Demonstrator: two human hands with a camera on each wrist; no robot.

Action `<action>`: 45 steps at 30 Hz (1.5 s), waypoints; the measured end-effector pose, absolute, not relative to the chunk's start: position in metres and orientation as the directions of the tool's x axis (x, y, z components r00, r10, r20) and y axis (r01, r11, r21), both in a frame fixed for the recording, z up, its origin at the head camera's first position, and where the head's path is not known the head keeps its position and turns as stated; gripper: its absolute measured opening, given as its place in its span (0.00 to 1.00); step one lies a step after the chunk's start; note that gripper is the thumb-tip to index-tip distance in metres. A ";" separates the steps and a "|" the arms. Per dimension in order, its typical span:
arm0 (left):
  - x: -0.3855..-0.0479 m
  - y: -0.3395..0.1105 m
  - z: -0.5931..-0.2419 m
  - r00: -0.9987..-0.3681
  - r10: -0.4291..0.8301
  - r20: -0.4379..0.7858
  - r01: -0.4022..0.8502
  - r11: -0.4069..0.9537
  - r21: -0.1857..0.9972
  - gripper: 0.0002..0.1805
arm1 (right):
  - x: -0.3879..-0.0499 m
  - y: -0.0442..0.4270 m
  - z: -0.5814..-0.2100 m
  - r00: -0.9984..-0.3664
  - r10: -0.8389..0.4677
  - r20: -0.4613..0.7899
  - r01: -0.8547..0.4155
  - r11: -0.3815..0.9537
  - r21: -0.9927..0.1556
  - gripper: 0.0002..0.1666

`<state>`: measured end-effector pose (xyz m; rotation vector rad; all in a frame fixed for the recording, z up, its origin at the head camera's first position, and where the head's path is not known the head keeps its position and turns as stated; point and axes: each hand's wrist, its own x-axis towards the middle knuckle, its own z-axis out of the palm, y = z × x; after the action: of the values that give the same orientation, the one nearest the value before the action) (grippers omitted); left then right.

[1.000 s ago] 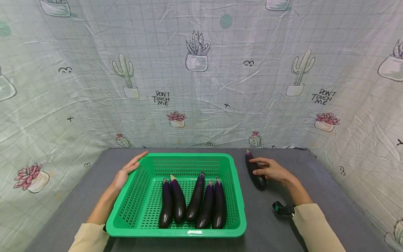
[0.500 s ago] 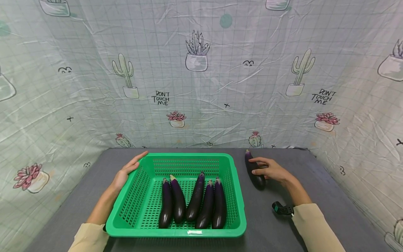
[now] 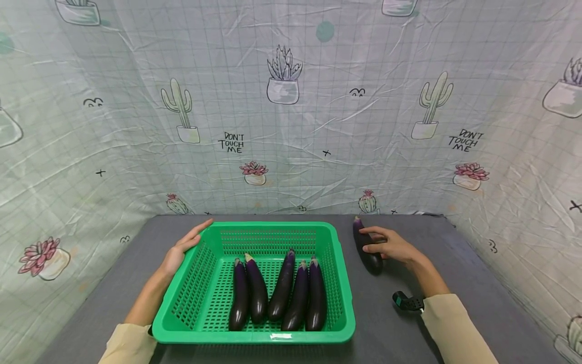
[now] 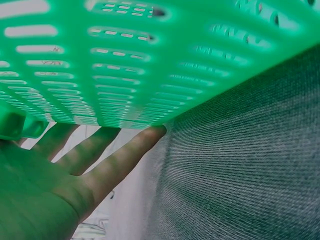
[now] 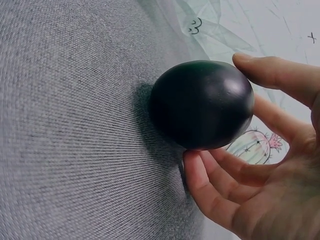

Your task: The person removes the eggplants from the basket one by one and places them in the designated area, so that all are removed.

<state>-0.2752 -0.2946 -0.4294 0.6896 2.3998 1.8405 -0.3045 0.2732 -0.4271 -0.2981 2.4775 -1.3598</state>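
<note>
A green perforated basket (image 3: 254, 337) (image 4: 165, 60) stands on the grey cloth, with several dark purple eggplants (image 3: 282, 290) lying side by side in it. My left hand (image 3: 177, 253) (image 4: 75, 175) rests along the basket's left side, its fingers extended against the wall. Right of the basket, one more eggplant (image 3: 373, 262) (image 5: 200, 105) lies on the cloth, stem end away from me. My right hand (image 3: 395, 247) (image 5: 265, 175) has its thumb and fingers curled around that eggplant from the right.
The grey cloth (image 3: 382, 323) covers the surface around the basket. Behind it and at both sides hangs a pale sheet (image 3: 291, 131) with printed cacti and potted plants. A black strap (image 3: 408, 302) is at my right wrist.
</note>
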 end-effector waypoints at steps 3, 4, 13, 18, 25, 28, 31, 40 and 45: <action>-0.276 -0.295 -0.430 -0.899 0.369 0.237 0.326 0.201 0.924 0.30 | -0.305 0.273 -0.427 -0.935 -0.316 -0.161 -0.031 0.524 -0.851 0.38; -0.276 -0.295 -0.430 -0.899 0.368 0.239 0.329 0.206 0.922 0.30 | -0.305 0.273 -0.427 -0.935 -0.315 -0.162 -0.029 0.523 -0.852 0.38; -0.276 -0.296 -0.431 -0.893 0.385 0.231 0.320 0.184 0.929 0.30 | -0.304 0.277 -0.419 -0.944 -0.309 -0.112 -0.071 0.526 -0.848 0.38; -0.276 -0.296 -0.430 -0.891 0.392 0.227 0.311 0.165 0.936 0.30 | -0.302 0.278 -0.412 -0.960 -0.278 -0.011 -0.147 0.539 -0.829 0.37; -0.276 -0.297 -0.431 -0.898 0.380 0.222 0.310 0.190 0.931 0.30 | -0.296 0.273 -0.399 -0.955 -0.285 0.080 -0.222 0.508 -0.832 0.35; -0.276 -0.297 -0.431 -0.896 0.384 0.223 0.309 0.179 0.934 0.30 | -0.293 0.271 -0.393 -0.945 -0.308 0.107 -0.255 0.495 -0.830 0.34; -0.276 -0.297 -0.430 -0.894 0.386 0.225 0.310 0.173 0.935 0.30 | -0.290 0.267 -0.386 -0.936 -0.328 0.127 -0.281 0.481 -0.830 0.33; -0.278 -0.297 -0.430 -0.895 0.374 0.241 0.331 0.199 0.922 0.30 | -0.281 0.257 -0.369 -0.910 -0.380 0.169 -0.343 0.458 -0.820 0.31; -0.277 -0.297 -0.431 -0.906 0.361 0.221 0.316 0.230 0.920 0.30 | -0.274 0.250 -0.361 -0.892 -0.406 0.198 -0.383 0.449 -0.807 0.31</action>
<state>-0.2767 -0.2972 -0.4315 0.6701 2.4329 1.8050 -0.2743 0.2497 -0.3611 -0.7226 2.6534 -1.4683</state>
